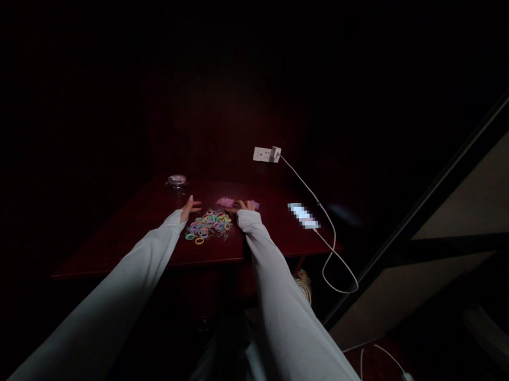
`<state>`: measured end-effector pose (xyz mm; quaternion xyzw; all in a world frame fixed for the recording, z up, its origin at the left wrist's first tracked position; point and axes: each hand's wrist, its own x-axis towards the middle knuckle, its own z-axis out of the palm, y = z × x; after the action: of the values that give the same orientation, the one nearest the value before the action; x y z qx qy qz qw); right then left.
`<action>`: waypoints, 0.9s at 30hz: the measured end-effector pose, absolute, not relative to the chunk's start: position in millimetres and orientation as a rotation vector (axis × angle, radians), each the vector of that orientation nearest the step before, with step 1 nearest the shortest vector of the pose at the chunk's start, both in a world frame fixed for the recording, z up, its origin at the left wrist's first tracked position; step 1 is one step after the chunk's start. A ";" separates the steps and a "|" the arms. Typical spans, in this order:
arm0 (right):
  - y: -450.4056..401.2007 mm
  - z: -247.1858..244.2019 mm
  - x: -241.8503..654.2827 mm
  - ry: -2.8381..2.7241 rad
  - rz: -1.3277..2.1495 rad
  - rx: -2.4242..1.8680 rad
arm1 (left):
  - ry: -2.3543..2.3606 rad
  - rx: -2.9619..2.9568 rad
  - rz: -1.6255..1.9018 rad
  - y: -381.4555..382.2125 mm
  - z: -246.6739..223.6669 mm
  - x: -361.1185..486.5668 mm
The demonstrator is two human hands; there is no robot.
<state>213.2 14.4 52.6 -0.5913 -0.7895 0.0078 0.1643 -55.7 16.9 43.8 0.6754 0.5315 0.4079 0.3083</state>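
A loose pile of multicoloured small bands (209, 223) lies on the dark red table (146, 236). At the pile's upper left edge is my left hand (190, 207), its fingers apart and nothing in them. My right hand (242, 207) rests at the pile's right side with fingers spread, beside a small heap of pink bands (225, 201). Just past its fingertips, on the right, lies a small purple heap (254, 204), partly hidden by the hand.
A clear round jar (176, 182) stands at the back left. On the right lies a phone (303, 216) with a white cable (334, 232) running to a wall socket (266, 154). The table's front edge (156, 267) is near my forearms.
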 end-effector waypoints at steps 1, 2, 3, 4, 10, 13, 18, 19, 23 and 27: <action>15.5 51.3 212.9 -2.223 0.038 -1.688 | 1.397 1.742 1.096 12.8 45.9 -54.4; 16.5 50.1 212.4 -2.193 0.054 -1.694 | 1.388 1.710 1.106 9.1 47.8 -52.9; 17.2 49.0 211.5 -2.165 0.070 -1.696 | 1.380 1.688 1.110 6.0 49.3 -51.3; 17.8 47.8 210.2 -2.143 0.090 -1.691 | 1.367 1.672 1.112 3.7 50.3 -49.9; 17.1 36.6 193.1 -1.899 0.326 -1.604 | 1.218 1.606 1.166 0.2 48.4 -44.7; 13.6 29.1 189.3 -1.731 0.445 -1.507 | 1.186 1.588 1.208 2.3 45.3 -43.0; 8.2 28.2 189.9 -1.658 0.468 -1.457 | 1.216 1.484 1.447 19.0 37.9 -42.6; 7.7 30.0 189.5 -1.664 0.457 -1.476 | 1.256 1.439 1.469 24.2 36.0 -43.6; 5.9 38.1 185.8 -1.786 0.473 -1.481 | 1.392 1.385 1.487 43.2 27.4 -51.0; 5.7 40.3 175.1 -1.888 0.580 -1.478 | 1.431 1.525 1.346 49.0 20.1 -50.4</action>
<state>175.1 5.7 40.3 -0.5652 -0.7222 0.2221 0.3311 -50.4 49.0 20.1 0.5805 0.5449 0.5125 0.3214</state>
